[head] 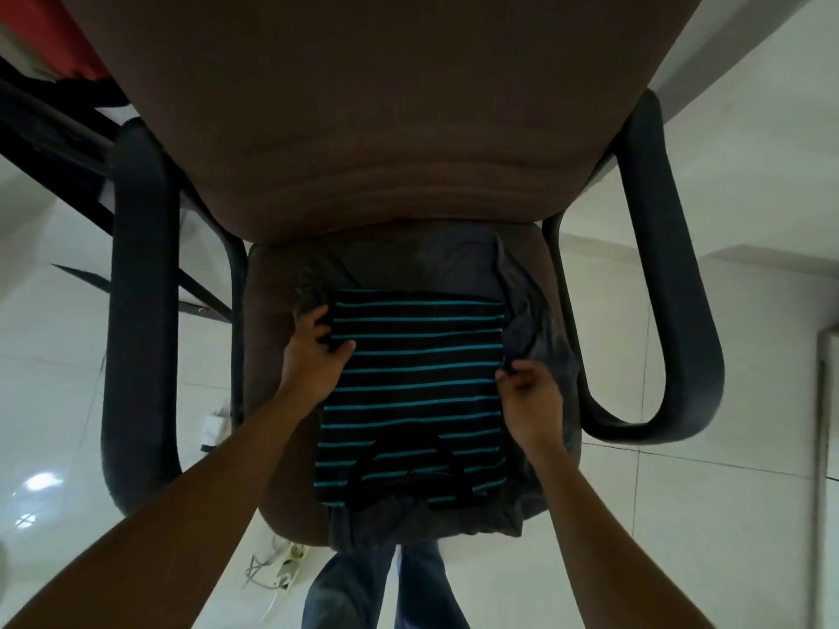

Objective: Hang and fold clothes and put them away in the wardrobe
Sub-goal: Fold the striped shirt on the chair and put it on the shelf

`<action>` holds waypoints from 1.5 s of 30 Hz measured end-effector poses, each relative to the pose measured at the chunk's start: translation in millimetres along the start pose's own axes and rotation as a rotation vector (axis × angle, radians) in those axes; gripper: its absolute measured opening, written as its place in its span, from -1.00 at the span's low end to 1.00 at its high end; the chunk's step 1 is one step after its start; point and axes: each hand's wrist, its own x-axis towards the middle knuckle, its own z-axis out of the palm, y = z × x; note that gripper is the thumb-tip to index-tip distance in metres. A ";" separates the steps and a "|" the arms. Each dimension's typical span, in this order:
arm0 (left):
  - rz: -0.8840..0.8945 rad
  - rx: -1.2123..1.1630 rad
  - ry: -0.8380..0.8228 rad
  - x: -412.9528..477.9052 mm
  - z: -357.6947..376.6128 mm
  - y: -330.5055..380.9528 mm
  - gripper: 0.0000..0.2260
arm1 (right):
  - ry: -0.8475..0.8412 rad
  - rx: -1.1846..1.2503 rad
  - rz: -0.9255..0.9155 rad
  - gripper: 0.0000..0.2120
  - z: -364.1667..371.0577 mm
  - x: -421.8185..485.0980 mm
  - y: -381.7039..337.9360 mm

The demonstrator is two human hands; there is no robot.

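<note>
A big brown chair (pixel 408 129) fills the top and middle of the frame. A gray cloth (pixel 535 320) is spread over the chair. A black shirt (pixel 408 392) with blue stripes lies flat on the cloth, in the middle of the frame. The left hand (pixel 313 356) grips the shirt's left edge with curled fingers. The right hand (pixel 531 397) pinches the shirt's right edge. A white plug strip (pixel 286 560) lies on the floor (pixel 681 515) near the bottom.

We have one wide-angle view, worn on the head, facing forward and steeply down, close over the brown upholstered armchair (pixel 408 129). Our left hand (pixel 315 356) and right hand (pixel 529 401) sit mid-frame at the black teal-striped shirt (pixel 413 392).
</note>
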 end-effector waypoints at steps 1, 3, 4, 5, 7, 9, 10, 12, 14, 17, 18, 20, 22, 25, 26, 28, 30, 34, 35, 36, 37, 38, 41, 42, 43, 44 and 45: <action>-0.013 0.018 -0.021 -14.1 0.4 -13.1 -0.37 | -0.085 -0.097 0.013 -0.79 -0.1 -18.0 12.5; -0.049 0.057 -0.041 -38.8 2.6 -38.3 -0.40 | -0.250 -0.216 0.030 -0.76 3.1 -43.1 35.9; -0.052 0.076 -0.045 -50.2 3.9 -48.5 -0.43 | -0.300 -0.248 0.033 -0.77 3.8 -51.9 43.4; -0.046 0.089 -0.048 -60.2 5.0 -55.9 -0.45 | -0.329 -0.291 0.024 -0.78 3.5 -57.4 48.8; -0.017 0.114 -0.063 -75.0 5.3 -65.8 -0.47 | -0.336 -0.348 -0.008 -0.77 0.6 -64.5 53.4; 0.005 0.156 -0.071 -83.4 4.5 -73.7 -0.49 | -0.311 -0.322 -0.005 -0.76 -4.5 -71.1 56.8; 0.011 0.180 -0.070 -85.8 3.6 -75.9 -0.51 | -0.319 -0.324 0.008 -0.74 -6.4 -74.9 57.7; 0.027 0.234 -0.091 -87.5 2.5 -78.6 -0.53 | -0.364 -0.367 0.025 -0.70 -7.8 -79.9 61.9; 0.028 0.272 -0.119 -87.9 3.4 -80.4 -0.54 | -0.370 -0.362 0.036 -0.70 -9.4 -81.0 65.2; 0.027 0.291 -0.117 -88.1 1.1 -80.5 -0.60 | -0.351 -0.237 0.084 -0.71 -16.6 -79.4 67.7; 0.021 0.308 -0.125 -87.2 -0.5 -81.6 -0.62 | -0.381 -0.231 0.108 -0.72 -19.7 -79.6 71.9; 0.001 0.355 -0.164 -86.7 -3.1 -84.5 -0.66 | -0.474 -0.202 0.194 -0.72 -24.5 -85.3 80.6; -0.001 0.404 -0.201 -84.2 -4.8 -85.0 -0.69 | -0.497 -0.213 0.223 -0.65 -24.3 -87.7 89.4; -0.004 0.466 -0.244 -81.9 -4.1 -82.1 -0.69 | -0.473 -0.379 0.174 -0.56 -19.0 -86.4 90.0; -0.010 0.492 -0.259 -82.4 -3.4 -79.5 -0.69 | -0.468 -0.425 0.166 -0.52 -17.3 -87.0 87.2; 0.023 0.599 -0.208 -83.0 -2.2 -71.0 -0.70 | -0.396 -0.407 0.107 -0.48 -13.9 -87.9 76.8; 0.158 0.616 -0.047 -81.9 -0.5 -60.8 -0.67 | -0.246 -0.296 -0.021 -0.50 -10.1 -84.4 63.7; 0.376 0.337 -0.021 -64.4 7.5 -39.0 -0.66 | -0.166 -0.113 -0.093 -0.48 0.0 -57.0 33.9; 0.368 0.363 -0.076 -56.1 10.4 -35.1 -0.64 | -0.195 -0.090 -0.078 -0.44 2.7 -50.4 26.0; 0.328 0.399 -0.124 -47.6 13.1 -30.7 -0.58 | -0.230 -0.088 -0.071 -0.41 6.3 -42.6 21.2; 0.267 0.417 -0.144 -38.9 15.1 -27.4 -0.51 | -0.264 -0.103 -0.067 -0.41 8.7 -36.7 13.5; 0.197 0.412 -0.131 -31.5 16.6 -24.6 -0.45 | -0.281 -0.128 -0.062 -0.42 11.7 -31.4 8.4; 0.026 0.334 -0.023 -18.7 18.3 -15.8 -0.42 | -0.232 -0.143 -0.036 -0.55 18.7 -19.4 4.7; -0.008 0.309 0.008 -17.5 18.8 -12.5 -0.43 | -0.187 -0.095 0.015 -0.59 19.9 -16.6 5.1; -0.032 0.285 0.034 -17.0 19.8 -10.8 -0.44 | -0.142 -0.037 0.074 -0.60 20.2 -15.1 4.5; -0.044 0.268 0.060 -16.7 21.3 -10.3 -0.44 | -0.109 0.020 0.129 -0.60 21.3 -13.4 5.2; -0.047 0.258 0.082 -16.4 22.8 -11.9 -0.43 | -0.091 0.060 0.157 -0.58 22.2 -13.3 5.8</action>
